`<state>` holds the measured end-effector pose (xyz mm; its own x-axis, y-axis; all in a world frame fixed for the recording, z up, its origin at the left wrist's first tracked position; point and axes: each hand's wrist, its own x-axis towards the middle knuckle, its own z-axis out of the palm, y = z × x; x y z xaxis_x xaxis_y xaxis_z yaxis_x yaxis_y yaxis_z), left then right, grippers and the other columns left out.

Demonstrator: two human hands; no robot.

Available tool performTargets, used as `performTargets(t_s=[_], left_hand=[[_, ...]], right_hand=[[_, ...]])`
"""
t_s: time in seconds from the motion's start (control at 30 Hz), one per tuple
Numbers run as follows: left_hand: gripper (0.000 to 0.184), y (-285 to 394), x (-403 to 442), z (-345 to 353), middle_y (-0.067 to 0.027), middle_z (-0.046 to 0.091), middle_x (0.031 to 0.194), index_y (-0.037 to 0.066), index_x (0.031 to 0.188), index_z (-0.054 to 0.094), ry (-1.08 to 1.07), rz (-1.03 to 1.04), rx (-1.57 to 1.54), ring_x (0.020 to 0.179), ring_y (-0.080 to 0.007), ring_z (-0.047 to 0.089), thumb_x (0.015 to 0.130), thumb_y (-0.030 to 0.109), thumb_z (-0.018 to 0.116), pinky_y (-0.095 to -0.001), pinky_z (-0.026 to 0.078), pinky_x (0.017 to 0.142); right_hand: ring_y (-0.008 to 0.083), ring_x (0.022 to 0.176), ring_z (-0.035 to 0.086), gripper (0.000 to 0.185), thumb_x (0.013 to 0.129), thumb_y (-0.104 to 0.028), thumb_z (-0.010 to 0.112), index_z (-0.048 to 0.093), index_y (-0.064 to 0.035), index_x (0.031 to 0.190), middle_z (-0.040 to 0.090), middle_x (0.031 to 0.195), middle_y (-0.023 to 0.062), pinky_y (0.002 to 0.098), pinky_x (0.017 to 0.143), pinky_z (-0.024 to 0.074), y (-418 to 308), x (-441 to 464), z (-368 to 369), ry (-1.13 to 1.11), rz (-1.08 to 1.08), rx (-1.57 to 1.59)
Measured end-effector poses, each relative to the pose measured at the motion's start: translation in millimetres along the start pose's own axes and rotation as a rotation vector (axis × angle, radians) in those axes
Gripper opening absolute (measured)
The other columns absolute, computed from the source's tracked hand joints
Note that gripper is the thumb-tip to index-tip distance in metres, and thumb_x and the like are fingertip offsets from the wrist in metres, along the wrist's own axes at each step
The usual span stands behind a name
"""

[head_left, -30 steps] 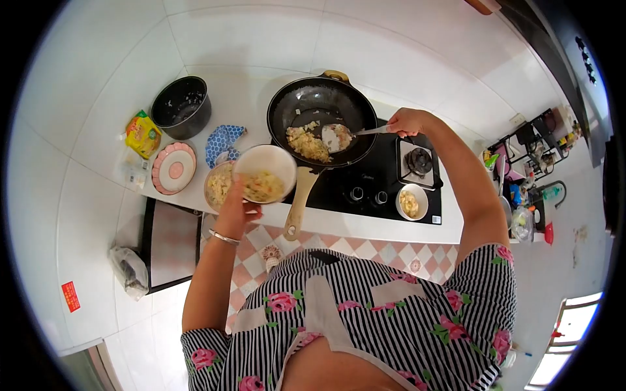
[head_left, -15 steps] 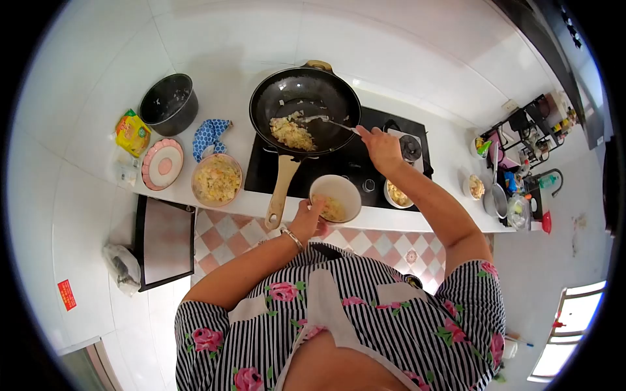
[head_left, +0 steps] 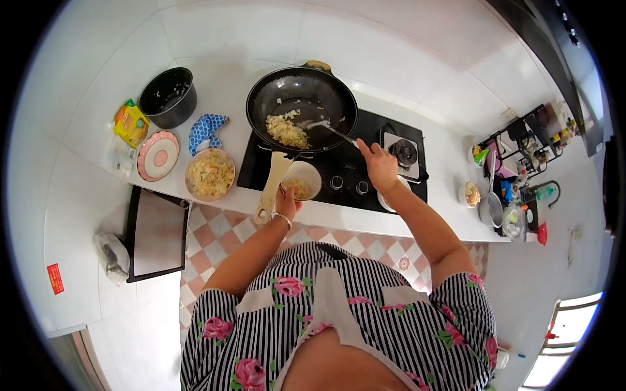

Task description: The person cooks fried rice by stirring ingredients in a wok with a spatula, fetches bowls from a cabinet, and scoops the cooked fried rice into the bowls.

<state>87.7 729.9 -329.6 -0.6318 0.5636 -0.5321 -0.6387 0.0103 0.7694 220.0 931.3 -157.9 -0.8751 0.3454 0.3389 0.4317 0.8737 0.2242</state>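
My left hand (head_left: 287, 202) grips a white bowl (head_left: 314, 174) by its near left rim, beside the wok's handle. Some fried rice (head_left: 298, 189) lies in that bowl. With my right hand (head_left: 380, 166) I hold a metal spatula (head_left: 340, 135) by its handle, its blade down in the black wok (head_left: 302, 92). A heap of fried rice (head_left: 287, 132) sits at the wok's lower left, by the blade. The wok rests on the black stove (head_left: 354, 164), its pale handle (head_left: 273, 187) pointing at me.
Left on the counter are a full bowl of fried rice (head_left: 210, 174), a pink-rimmed plate (head_left: 158, 156), a blue patterned cloth (head_left: 207, 132), a black pot (head_left: 168, 98) and a yellow packet (head_left: 131, 123). Another bowl (head_left: 395, 195) is partly under my right forearm. A saucepan (head_left: 491, 210) stands far right.
My left hand and the white bowl have moved left, right up to the wok's handle. My right hand has shifted slightly lower, with the spatula blade still near the rice.
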Motion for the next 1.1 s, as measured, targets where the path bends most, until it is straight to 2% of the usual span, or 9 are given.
performTargets(t_s=[0.2, 0.33, 0.43, 0.57, 0.67, 0.77, 0.87, 0.97, 1.1], left_hand=[[0.039, 6.1, 17.4, 2.9, -0.0084, 0.059, 0.084, 0.012, 0.112, 0.041, 0.062, -0.059, 0.061, 0.053, -0.0167, 0.055, 0.089, 0.041, 0.050, -0.0281, 0.050, 0.046], [0.039, -1.4, 30.4, -8.5, -0.0098, 0.058, 0.090, 0.013, 0.117, 0.041, 0.011, -0.114, 0.118, 0.058, -0.0176, 0.057, 0.088, 0.036, 0.053, -0.0285, 0.051, 0.050], [0.038, -10.6, 29.2, -15.7, -0.0087, 0.057, 0.096, 0.014, 0.117, 0.042, -0.042, -0.029, 0.080, 0.063, -0.0182, 0.059, 0.087, 0.033, 0.054, -0.0315, 0.052, 0.057], [0.039, -22.9, 9.2, -38.3, -0.0046, 0.056, 0.101, 0.015, 0.122, 0.044, 0.024, -0.033, 0.006, 0.085, -0.0196, 0.061, 0.087, 0.029, 0.055, -0.0381, 0.049, 0.074], [0.028, 15.6, -12.1, -80.5, -0.0079, 0.056, 0.096, 0.004, 0.107, 0.052, -0.031, -0.110, -0.253, 0.079, -0.0195, 0.060, 0.088, 0.025, 0.055, -0.0351, 0.051, 0.071], [0.033, 35.6, -15.8, -91.7, -0.0068, 0.058, 0.094, 0.005, 0.108, 0.054, 0.136, 0.185, 0.037, 0.076, -0.0195, 0.059, 0.088, 0.031, 0.054, -0.0346, 0.050, 0.070], [0.039, 91.5, -47.4, -75.5, -0.0049, 0.060, 0.089, 0.006, 0.108, 0.055, 0.122, 0.006, 0.034, 0.075, -0.0181, 0.058, 0.088, 0.039, 0.051, -0.0332, 0.049, 0.068], [0.042, 126.5, -59.9, -61.3, -0.0031, 0.059, 0.088, 0.007, 0.110, 0.054, -0.406, -0.284, -0.068, 0.075, -0.0170, 0.057, 0.089, 0.043, 0.050, -0.0332, 0.048, 0.068], [0.034, 158.2, -82.6, -34.7, -0.0007, 0.055, 0.074, 0.008, 0.103, 0.054, -0.462, -0.370, 0.080, 0.063, -0.0121, 0.055, 0.085, 0.036, 0.059, -0.0285, 0.047, 0.055]], right_hand=[[0.0251, 0.062, 0.061, 0.035, 0.083, -0.015, 0.054, 0.053, -0.0242, 0.116, 0.054, 0.077, 0.0066, 0.0362, 0.051, 0.0485, -15.8, 36.9, -26.0, -0.028, 0.125, 0.072], [0.0269, 0.072, 0.062, 0.031, 0.087, -0.025, 0.052, 0.051, -0.0267, 0.118, 0.057, 0.085, 0.0073, 0.0376, 0.058, 0.0504, -42.8, 88.3, -19.1, -0.168, 0.180, 0.094], [0.0268, 0.075, 0.062, 0.032, 0.089, -0.027, 0.049, 0.048, -0.0270, 0.121, 0.057, 0.089, 0.0072, 0.0373, 0.062, 0.0508, -62.4, 115.1, 4.0, -0.236, 0.169, 0.096], [0.0272, 0.077, 0.063, 0.033, 0.089, -0.024, 0.049, 0.047, -0.0263, 0.122, 0.058, 0.093, 0.0095, 0.0373, 0.064, 0.0508, -70.0, 115.6, -0.9, -0.353, 0.071, 0.091], [0.0274, 0.078, 0.063, 0.031, 0.089, -0.023, 0.049, 0.049, -0.0252, 0.120, 0.058, 0.092, 0.0105, 0.0369, 0.063, 0.0512, -55.7, 97.7, -42.6, -0.401, -0.010, 0.068], [0.0265, 0.076, 0.063, 0.032, 0.089, -0.025, 0.050, 0.048, -0.0258, 0.121, 0.058, 0.089, 0.0089, 0.0361, 0.061, 0.0514, -36.0, 85.1, -63.1, -0.420, -0.020, -0.008], [0.0249, 0.074, 0.063, 0.035, 0.089, -0.028, 0.049, 0.046, -0.0278, 0.124, 0.057, 0.087, 0.0064, 0.0357, 0.060, 0.0515, -26.3, 79.9, -66.5, -0.450, 0.030, -0.070], [0.0253, 0.077, 0.063, 0.034, 0.089, -0.028, 0.050, 0.048, -0.0272, 0.123, 0.059, 0.088, 0.0068, 0.0364, 0.062, 0.0517, -24.0, 73.4, -66.5, -0.431, 0.082, -0.050], [0.0269, 0.086, 0.062, 0.029, 0.089, -0.029, 0.050, 0.055, -0.0237, 0.116, 0.063, 0.094, 0.0070, 0.0386, 0.071, 0.0510, -18.8, 73.5, -88.2, -0.398, 0.223, 0.104]])
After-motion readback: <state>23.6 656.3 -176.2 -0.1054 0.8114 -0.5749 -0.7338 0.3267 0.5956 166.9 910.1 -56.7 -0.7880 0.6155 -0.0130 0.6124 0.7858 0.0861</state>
